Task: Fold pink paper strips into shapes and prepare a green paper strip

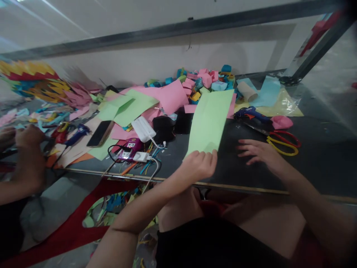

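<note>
At the table (231, 172), the left hand (199, 164) holds green paper (209, 121).

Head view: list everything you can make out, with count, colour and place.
Table: 1, dark grey, across the middle
Green sheet: 1, light green, centre
Flat sheets: several, green, pink, blue, yellow, towards the back
Paper loops: many, mixed colours, back middle
Spiky crafts: several, mixed colours, back left
Tube: 1, brown, back right
Scissors: 1, red and yellow handles, right
Glue guns: at least 2, blue, right and left
Phone: 1, dark, left
White box: 1, white, centre-left
Power strip: 1, purple, centre-left
Scraps: many, mixed, under the table
Co-worker's hands: 2, left edge
Left hand: 1, centre, fingers gripping the green sheet
Right hand: 1, right, fingers spread near the scissors
</note>
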A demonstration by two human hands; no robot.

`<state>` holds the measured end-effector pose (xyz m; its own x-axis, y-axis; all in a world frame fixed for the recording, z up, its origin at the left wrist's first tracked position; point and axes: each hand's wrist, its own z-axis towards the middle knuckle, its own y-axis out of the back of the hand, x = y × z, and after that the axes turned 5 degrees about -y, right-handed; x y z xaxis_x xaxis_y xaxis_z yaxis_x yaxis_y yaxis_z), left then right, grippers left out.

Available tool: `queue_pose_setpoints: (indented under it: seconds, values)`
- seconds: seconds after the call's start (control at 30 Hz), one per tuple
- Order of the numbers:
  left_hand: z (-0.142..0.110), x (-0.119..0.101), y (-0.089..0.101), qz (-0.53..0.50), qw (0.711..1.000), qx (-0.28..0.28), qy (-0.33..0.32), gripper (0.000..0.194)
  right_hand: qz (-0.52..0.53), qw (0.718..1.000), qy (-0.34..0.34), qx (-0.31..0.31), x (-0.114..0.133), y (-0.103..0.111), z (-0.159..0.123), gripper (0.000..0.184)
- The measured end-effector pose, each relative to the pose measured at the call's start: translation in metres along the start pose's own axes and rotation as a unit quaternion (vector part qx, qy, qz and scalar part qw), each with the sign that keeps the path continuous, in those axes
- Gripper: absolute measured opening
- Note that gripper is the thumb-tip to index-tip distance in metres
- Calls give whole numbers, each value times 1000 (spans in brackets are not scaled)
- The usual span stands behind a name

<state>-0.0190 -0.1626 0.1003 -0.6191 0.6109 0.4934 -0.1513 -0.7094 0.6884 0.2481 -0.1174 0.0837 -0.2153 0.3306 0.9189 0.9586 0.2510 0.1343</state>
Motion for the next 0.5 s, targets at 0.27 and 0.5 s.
queue_pose_setpoints:
  seconds: [0.27, 0.5]
  values:
    - [37, -35, -7, -173, 984, 19, 39, 29, 13, 984, 162, -70, 33, -53, 44, 43]
    - [40, 16, -11, -135, 991, 9, -2, 32, -376, 891, 239, 82, 80, 3, 93, 31]
